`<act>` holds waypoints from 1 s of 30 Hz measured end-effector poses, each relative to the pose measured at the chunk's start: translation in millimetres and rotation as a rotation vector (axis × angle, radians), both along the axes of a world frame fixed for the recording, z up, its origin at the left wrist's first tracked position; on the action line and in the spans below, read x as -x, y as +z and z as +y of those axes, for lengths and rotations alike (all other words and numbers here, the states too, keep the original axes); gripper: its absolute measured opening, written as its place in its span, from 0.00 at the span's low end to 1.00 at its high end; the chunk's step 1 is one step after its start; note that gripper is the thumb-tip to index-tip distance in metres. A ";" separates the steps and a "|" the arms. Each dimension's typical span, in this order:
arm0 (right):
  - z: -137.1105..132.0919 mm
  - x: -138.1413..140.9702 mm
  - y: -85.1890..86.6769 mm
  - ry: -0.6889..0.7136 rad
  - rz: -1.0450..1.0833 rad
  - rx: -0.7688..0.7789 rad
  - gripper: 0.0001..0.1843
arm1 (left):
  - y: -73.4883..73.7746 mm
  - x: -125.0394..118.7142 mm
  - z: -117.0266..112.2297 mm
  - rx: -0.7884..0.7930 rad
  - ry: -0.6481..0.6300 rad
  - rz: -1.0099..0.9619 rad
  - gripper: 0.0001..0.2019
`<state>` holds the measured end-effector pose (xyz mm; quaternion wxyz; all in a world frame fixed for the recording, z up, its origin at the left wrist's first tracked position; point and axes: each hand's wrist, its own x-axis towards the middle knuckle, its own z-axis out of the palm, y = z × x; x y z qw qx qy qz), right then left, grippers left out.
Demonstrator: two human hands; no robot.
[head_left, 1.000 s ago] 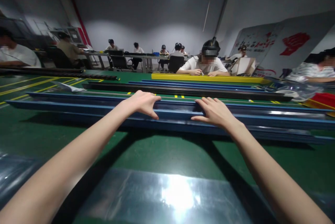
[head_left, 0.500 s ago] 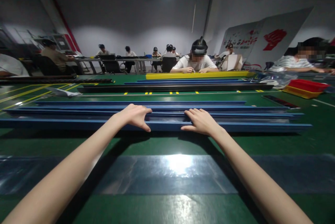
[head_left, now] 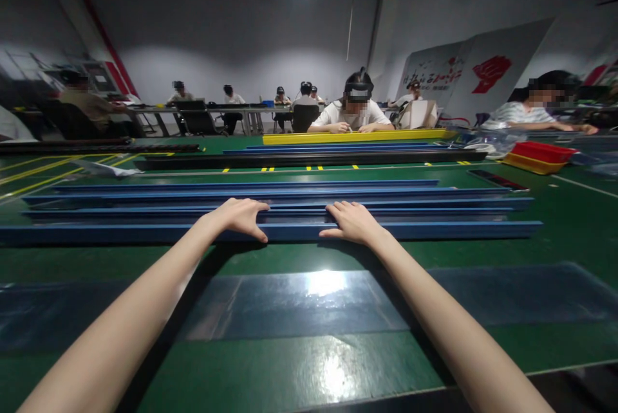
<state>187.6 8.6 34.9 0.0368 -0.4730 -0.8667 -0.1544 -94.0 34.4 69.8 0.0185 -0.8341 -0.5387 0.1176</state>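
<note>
A long blue channel-shaped rail (head_left: 297,231) lies across the green table in front of me, nearest of a row of similar blue rails (head_left: 410,202). My left hand (head_left: 240,215) grips it left of the middle, thumb on the near side and fingers over the top. A short way along, my right hand (head_left: 355,221) grips the same rail in the same manner. The fingertips of both hands partly disappear behind its near wall. Closer to me, a clear plastic sheet (head_left: 284,313) lies flat and reflects the lamp.
Beyond the blue rails are a dark rail (head_left: 309,159) and a yellow rail (head_left: 352,137). Red and yellow trays (head_left: 538,157) and a phone-like dark slab (head_left: 497,180) sit at the right. A person (head_left: 357,110) works across the table; others sit farther back.
The view has shifted slightly. The dark gap under the near blue rail looks narrower, so it sits lower against the table. Both hands keep their grip on it.
</note>
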 end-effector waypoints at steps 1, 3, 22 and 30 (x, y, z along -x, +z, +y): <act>0.6 0.2 -0.8 -0.001 0.000 0.003 0.37 | -1.7 0.6 0.6 0.000 0.012 -0.008 0.49; 1.5 0.3 -2.2 -0.003 0.002 0.004 0.37 | -4.6 1.2 1.1 0.001 0.025 -0.018 0.49; -8.5 5.9 -10.1 -0.077 0.079 0.005 0.39 | -9.1 -29.2 -12.2 0.010 -0.112 -0.257 0.40; -4.6 -13.0 -1.5 -0.087 0.202 0.136 0.41 | -27.9 -107.0 -12.7 -0.141 -0.178 -0.495 0.19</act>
